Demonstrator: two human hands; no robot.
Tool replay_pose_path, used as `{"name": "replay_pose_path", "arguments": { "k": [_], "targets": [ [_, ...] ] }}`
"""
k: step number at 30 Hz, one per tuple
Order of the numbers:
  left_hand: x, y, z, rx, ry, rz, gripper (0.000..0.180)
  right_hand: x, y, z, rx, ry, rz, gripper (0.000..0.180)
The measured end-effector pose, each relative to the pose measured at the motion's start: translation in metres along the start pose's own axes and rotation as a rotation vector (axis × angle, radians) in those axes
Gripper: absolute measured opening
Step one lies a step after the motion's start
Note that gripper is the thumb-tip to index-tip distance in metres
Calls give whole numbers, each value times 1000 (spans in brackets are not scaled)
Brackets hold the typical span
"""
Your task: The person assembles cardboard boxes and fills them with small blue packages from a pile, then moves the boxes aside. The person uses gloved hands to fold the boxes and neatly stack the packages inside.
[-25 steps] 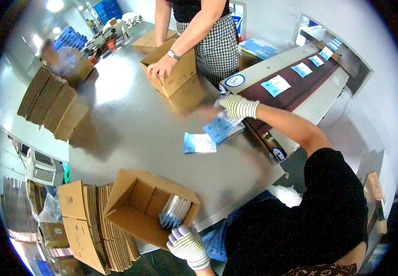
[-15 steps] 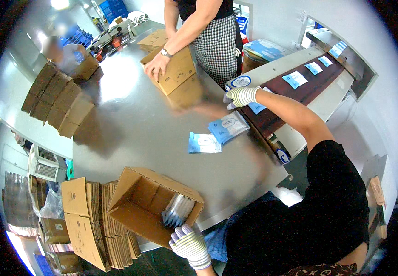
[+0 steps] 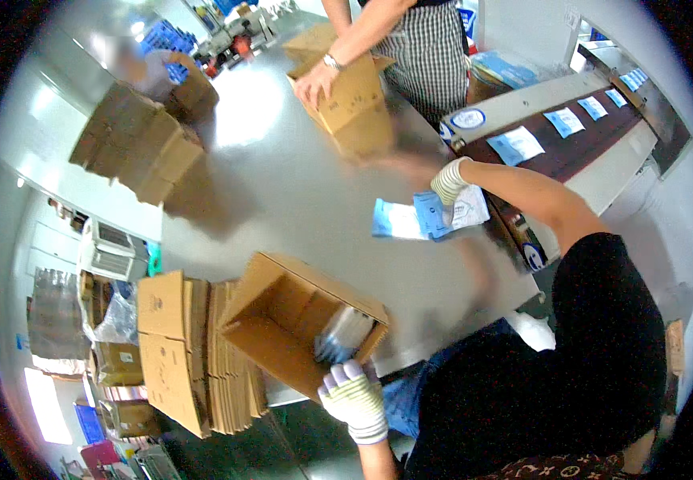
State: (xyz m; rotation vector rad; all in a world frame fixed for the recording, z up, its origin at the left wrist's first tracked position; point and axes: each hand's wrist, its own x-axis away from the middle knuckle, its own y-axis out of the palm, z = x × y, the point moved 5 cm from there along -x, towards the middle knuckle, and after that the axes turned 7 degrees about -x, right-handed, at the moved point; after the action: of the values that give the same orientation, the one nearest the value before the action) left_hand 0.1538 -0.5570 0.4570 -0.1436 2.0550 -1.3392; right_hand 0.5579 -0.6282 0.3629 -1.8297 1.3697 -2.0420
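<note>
My right hand [image 3: 449,182], in a striped glove, reaches over the table edge beside the conveyor. Its fingers point down and close on a blue-and-white packet [image 3: 470,210]; the fingertips are partly hidden. Two more such packets overlap to its left, the outer packet [image 3: 399,219] lying flat on the metal table [image 3: 282,200]. My left hand [image 3: 353,404], gloved alike, holds the near rim of an open cardboard box [image 3: 270,320]. That box lies tilted with its mouth toward me, and several packets [image 3: 342,332] stand in a row inside it.
Flattened cartons [image 3: 174,352] stand stacked left of the box. On the right, a conveyor [image 3: 538,172] carries several packets. Across the table a co-worker's hand [image 3: 317,84] rests on another carton [image 3: 354,108]. More cartons [image 3: 134,144] sit at the far left near another person.
My right hand has come off the conveyor toward me onto the table packets, and the packet it reached is off the belt. My left hand stays at the box rim. The view has shifted.
</note>
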Motion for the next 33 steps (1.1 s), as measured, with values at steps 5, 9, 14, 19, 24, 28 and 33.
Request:
{"name": "replay_pose_path", "arguments": {
  "k": [5, 9, 14, 19, 24, 28, 33],
  "targets": [
    [4, 7, 3, -35, -12, -44, 26, 60, 77, -50, 159, -151, 287, 60],
    [6, 6, -3, -35, -5, -82, 23, 87, 53, -87, -66, -127, 329, 72],
    [5, 3, -1, 0, 30, -67, 14, 143, -27, -165, -1049, -953, 521, 85],
    [11, -3, 3, -68, 73, -156, 18, 162, -76, -307, -268, -959, 675, 68],
    [14, -8, 19, -68, 113, -100, 20, 17, 0, -355, 309, -529, 330, 62],
    [18, -9, 11, -80, 69, -104, 16, 100, -23, -349, 267, -744, 288, 77],
    [26, -14, 11, -70, 71, -81, 17, 192, -46, -297, -411, -1302, 1037, 63]
  ]
}}
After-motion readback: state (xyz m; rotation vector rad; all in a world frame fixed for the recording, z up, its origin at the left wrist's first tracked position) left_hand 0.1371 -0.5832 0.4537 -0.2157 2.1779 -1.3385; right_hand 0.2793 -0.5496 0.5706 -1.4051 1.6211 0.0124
